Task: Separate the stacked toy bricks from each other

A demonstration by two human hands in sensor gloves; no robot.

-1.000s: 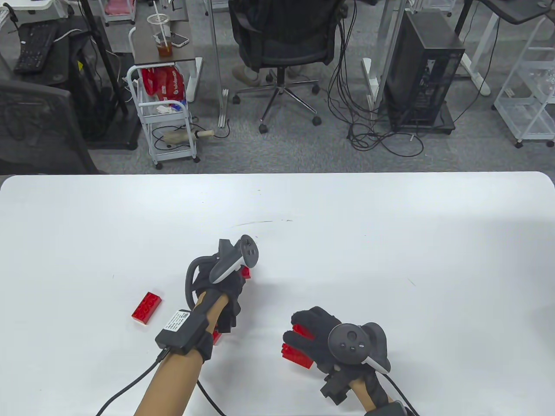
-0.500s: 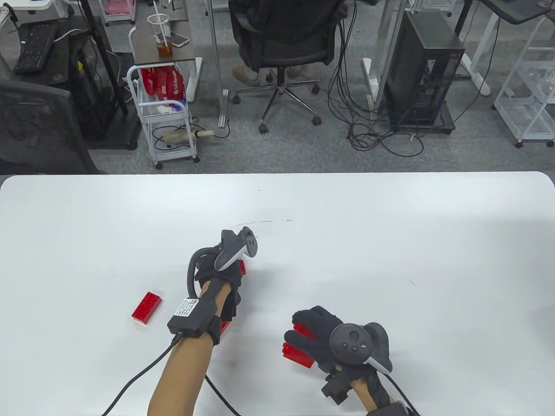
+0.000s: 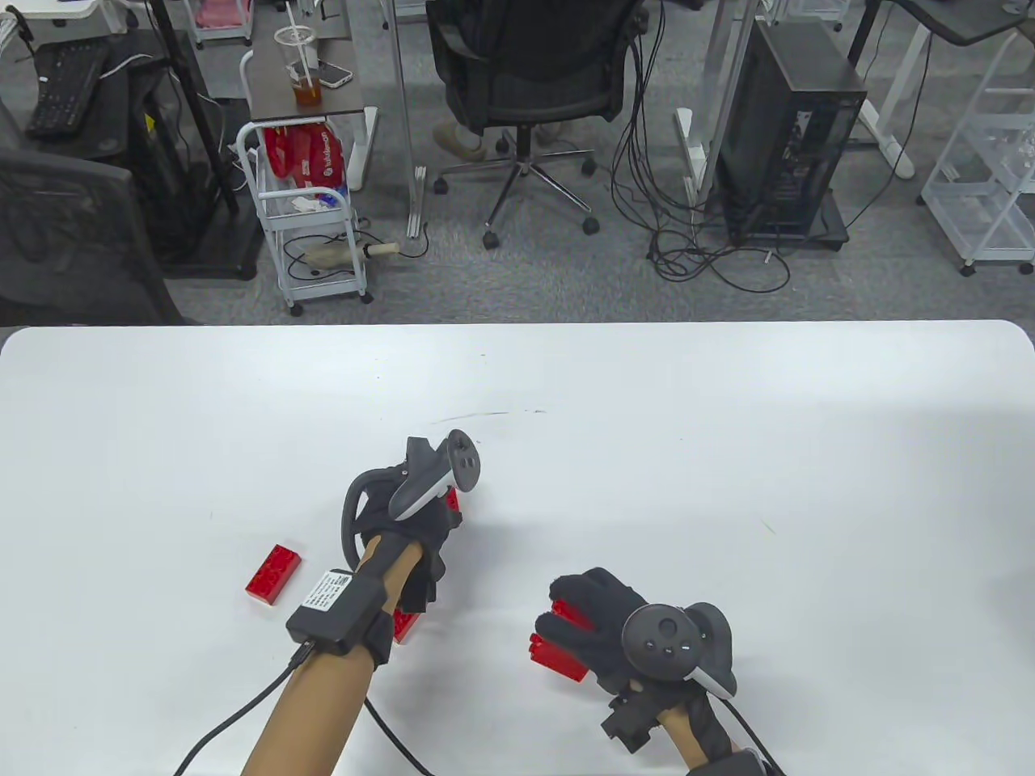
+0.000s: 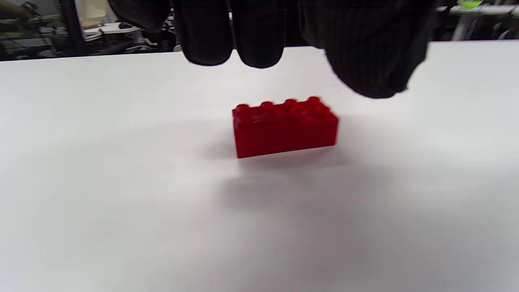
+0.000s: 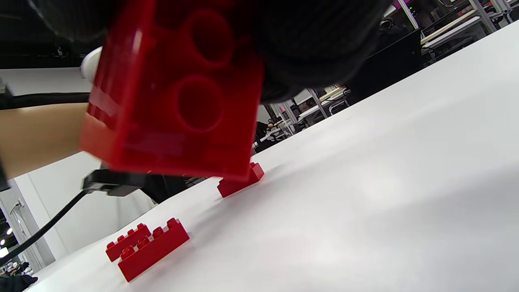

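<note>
In the table view the right hand (image 3: 602, 626) hovers near the near edge of the white table (image 3: 728, 453), its gloved fingers curled around a stack of red plastic toy bricks (image 3: 558, 651) whose long axis runs diagonally from far-left to near-right. The left hand (image 3: 416, 525) sits near the middle of the table, palm down, with a sliver of a red plastic brick (image 3: 454, 499) peeping out at its far side and another red brick (image 3: 404, 626) just showing beside its wrist; a third loose red brick (image 3: 274, 574) lies flat to the left, well apart, its long axis slanting toward the far right. The left wrist view shows what the tracker hides: the left fingers (image 4: 259, 36) hang spread and slack above a single red brick (image 4: 285, 126), studs up, long side to the camera, with a clear gap between them. The right wrist view shows the held stack (image 5: 174, 93) from below, hollow underside and round tubes facing the camera, gloved fingers pressed on its side; beyond it two loose bricks (image 5: 148, 243) lie side by side and a further brick (image 5: 240, 181) rests studs up.
</note>
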